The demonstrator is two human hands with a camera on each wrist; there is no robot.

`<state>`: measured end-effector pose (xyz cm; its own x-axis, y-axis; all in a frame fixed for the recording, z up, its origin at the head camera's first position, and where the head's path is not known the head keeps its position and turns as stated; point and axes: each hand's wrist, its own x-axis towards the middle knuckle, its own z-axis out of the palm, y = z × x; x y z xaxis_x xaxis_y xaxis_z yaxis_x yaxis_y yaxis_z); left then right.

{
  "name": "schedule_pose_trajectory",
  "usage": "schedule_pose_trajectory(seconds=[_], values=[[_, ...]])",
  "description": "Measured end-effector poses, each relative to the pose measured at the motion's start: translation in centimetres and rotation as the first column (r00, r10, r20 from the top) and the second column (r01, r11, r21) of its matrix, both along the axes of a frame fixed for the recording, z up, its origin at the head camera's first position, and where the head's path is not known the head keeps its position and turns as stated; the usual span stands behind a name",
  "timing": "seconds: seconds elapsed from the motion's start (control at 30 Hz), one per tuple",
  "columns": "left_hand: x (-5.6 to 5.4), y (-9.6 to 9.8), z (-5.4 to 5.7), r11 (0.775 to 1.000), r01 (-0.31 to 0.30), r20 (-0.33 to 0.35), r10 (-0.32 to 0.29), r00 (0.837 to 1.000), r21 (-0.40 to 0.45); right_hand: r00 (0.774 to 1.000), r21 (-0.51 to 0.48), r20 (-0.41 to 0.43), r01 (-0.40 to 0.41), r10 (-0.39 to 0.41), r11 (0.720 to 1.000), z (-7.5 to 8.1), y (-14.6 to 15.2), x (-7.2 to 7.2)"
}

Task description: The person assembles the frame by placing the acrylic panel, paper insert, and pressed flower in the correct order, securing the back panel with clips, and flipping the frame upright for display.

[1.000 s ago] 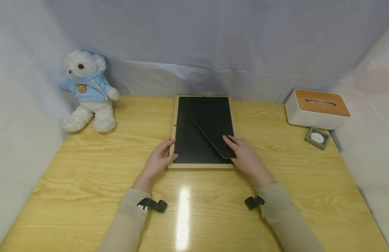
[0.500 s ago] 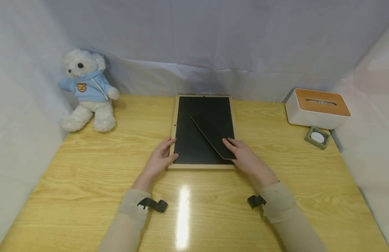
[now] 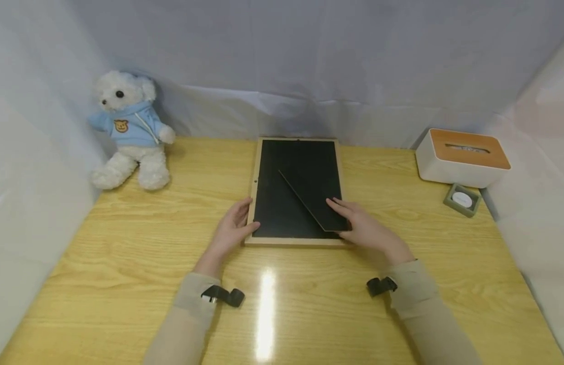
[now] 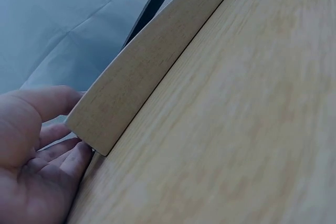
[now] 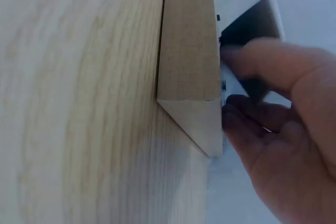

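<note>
A picture frame (image 3: 293, 242) with a wooden border lies face down on the table, its black backing (image 3: 282, 152) up. On the backing a black easel stand (image 3: 311, 200) is tilted, its near end raised. My left hand (image 3: 230, 228) holds the frame at its near left corner, thumb over the border and fingers along the outer side. At the near right, my right hand (image 3: 364, 225) pinches the raised end of the stand, fingers over its top and thumb low at its end. In the right wrist view, the thumb (image 5: 262, 61) overlaps the stand, and other fingertips are at the frame's corner.
A white stuffed toy (image 3: 131, 132) in a blue hoodie sits at the back left. At the back right stand a tissue box (image 3: 462, 157) and a small green square dish (image 3: 462, 200) with a white oval in it. A pale curtain (image 3: 286, 61) borders the table's far side.
My right wrist and forearm have shifted to the right while its fingers stay on the stand. The left hand and the frame hold still; the head view has moved slightly.
</note>
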<state>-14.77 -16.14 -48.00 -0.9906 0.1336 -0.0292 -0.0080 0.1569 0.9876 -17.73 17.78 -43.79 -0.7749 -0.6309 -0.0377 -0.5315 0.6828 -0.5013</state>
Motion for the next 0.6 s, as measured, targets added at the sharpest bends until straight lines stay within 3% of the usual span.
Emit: schedule_pose_trajectory(seconds=[0.13, 0.23, 0.3, 0.4, 0.47, 0.6], values=[[0.1, 0.2, -0.1, 0.999, -0.042, 0.014, 0.042, 0.999, 0.019, 1.0, -0.045, -0.004, -0.013, 0.013, 0.999, 0.1, 0.7, 0.3], [0.4, 0.3, -0.2, 0.996, -0.094, 0.016, 0.094, 0.995, 0.002, 0.995, -0.146, 0.033, 0.098, -0.094, 0.984, -0.4, 1.0, 0.8], [0.7, 0.4, -0.3, 0.99, -0.144, 0.01, 0.144, 0.989, -0.005, 0.976, -0.23, 0.052, 0.217, -0.211, 0.949, -1.0, 1.0, 1.0], [1.2, 0.7, -0.4, 0.975, -0.223, -0.012, 0.222, 0.975, -0.026, 0.934, -0.347, 0.055, 0.35, -0.354, 0.87, -2.0, 0.8, 1.1], [1.5, 0.9, -0.3, 0.964, -0.263, -0.036, 0.261, 0.965, -0.047, 0.916, -0.39, 0.019, 0.376, -0.401, 0.841, -2.5, 0.6, 0.9], [1.8, 1.2, -0.2, 0.949, -0.31, -0.042, 0.309, 0.95, -0.048, 0.9, -0.439, -0.011, 0.387, -0.436, 0.811, -3.2, 0.2, 0.7]])
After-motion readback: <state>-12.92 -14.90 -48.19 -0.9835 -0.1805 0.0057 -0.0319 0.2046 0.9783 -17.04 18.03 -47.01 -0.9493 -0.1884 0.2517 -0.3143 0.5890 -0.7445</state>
